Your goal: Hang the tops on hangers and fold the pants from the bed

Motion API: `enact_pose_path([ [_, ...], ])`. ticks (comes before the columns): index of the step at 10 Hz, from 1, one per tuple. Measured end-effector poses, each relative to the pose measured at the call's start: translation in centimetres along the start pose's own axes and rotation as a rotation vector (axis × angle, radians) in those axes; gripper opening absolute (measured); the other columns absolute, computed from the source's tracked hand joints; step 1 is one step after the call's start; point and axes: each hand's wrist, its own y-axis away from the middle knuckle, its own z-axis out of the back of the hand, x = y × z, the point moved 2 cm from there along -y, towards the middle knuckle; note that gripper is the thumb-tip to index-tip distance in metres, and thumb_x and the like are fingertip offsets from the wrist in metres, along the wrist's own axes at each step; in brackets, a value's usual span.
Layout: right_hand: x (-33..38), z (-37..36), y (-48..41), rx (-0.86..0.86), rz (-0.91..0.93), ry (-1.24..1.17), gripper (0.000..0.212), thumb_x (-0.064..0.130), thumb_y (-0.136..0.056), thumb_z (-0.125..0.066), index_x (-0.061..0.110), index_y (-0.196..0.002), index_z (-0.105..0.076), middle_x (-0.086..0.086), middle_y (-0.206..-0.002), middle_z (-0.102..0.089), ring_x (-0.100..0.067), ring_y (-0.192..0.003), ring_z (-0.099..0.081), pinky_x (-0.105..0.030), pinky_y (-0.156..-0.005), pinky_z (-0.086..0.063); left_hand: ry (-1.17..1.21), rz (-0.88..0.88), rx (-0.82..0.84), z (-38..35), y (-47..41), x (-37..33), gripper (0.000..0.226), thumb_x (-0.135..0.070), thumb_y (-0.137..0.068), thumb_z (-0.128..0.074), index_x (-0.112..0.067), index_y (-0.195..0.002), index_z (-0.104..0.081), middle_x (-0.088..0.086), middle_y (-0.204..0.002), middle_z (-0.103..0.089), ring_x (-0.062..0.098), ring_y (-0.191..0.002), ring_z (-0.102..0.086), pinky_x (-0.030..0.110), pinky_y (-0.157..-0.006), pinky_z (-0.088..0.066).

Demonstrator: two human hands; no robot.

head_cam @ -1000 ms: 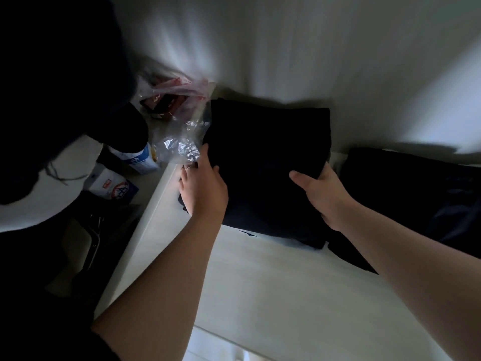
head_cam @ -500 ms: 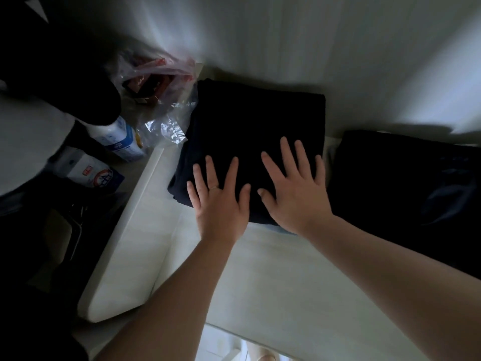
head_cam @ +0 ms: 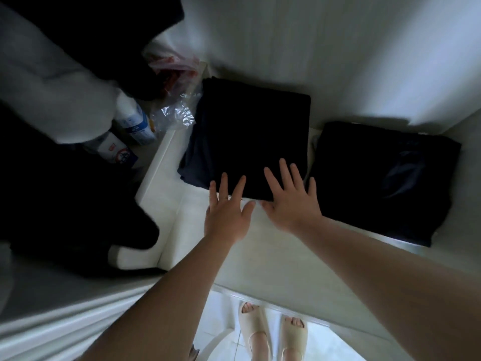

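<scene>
Both hands flat here: left hand (head_cam: 226,212) and right hand (head_cam: 291,201) side by side, fingers straight and spread, gripping nothing, fingertips resting on the near edge of the folded pants (head_cam: 250,136) on the shelf (head_cam: 260,254). Best to press evenly and smooth outward so the layers sit square. The bundle's longer side runs away from the hands toward the wall; a second dark pile (head_cam: 377,183) sits just right of the right hand

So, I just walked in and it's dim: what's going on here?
A person lays the left hand and right hand flat, fingers spread, on the near edge of a folded dark garment on a white shelf. A second folded dark pile lies to its right; a crumpled plastic bag sits to its left.
</scene>
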Motion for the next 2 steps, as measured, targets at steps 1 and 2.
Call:
enact_pose_path([
  [1, 0.3, -0.4, 3.3, 0.084, -0.024, -0.01, 0.078, 0.063, -0.099, -0.033, 0.039, -0.157, 0.013, 0.001, -0.165, 0.026, -0.026, -0.155, 0.012, -0.058, -0.121, -0.003, 0.08, 0.043, 0.155, -1.3, 4.1, -0.2, 0.062, -0.06, -0.102, -0.032, -0.05, -0.156, -0.003, -0.007, -0.168, 0.009, 0.025, -0.155, 0.004, 0.051, -0.119, -0.022],
  [2, 0.5, -0.5, 6.6, 0.155, -0.043, 0.009, 0.074, 0.064, -0.099, -0.029, 0.038, -0.158, 0.009, 0.002, -0.168, 0.015, -0.025, -0.155, 0.008, -0.058, -0.122, -0.002, 0.069, 0.034, 0.25, -2.1, 7.7, -0.6, 0.06, -0.061, -0.102, -0.029, -0.048, -0.157, -0.007, -0.005, -0.169, 0.002, 0.026, -0.155, 0.002, 0.053, -0.119, -0.019],
])
